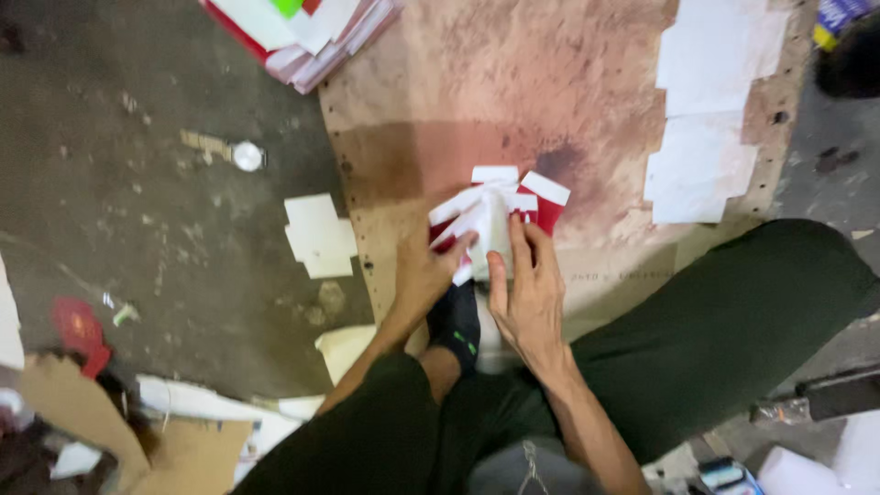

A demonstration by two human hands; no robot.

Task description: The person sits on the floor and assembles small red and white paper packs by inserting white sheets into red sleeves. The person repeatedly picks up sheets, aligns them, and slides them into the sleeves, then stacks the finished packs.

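I sit on the floor with my legs bent, looking down at a stained brown board point(513, 82). A red and white folded paper piece point(500, 206) with white flaps lies on it in front of me. My left hand point(426, 270) holds its left edge, fingers on the white flaps. My right hand point(527, 289) presses down on its near right side, with the fingers spread over the paper. My foot in a black sock point(456, 321) rests just below the paper, between my two hands.
A stack of red and white sheets point(302, 32) lies at the board's far left corner. White cut sheets point(706, 110) lie along its right side. Small white pieces point(318, 236) and cardboard scraps point(82, 412) litter the dirty grey floor on the left.
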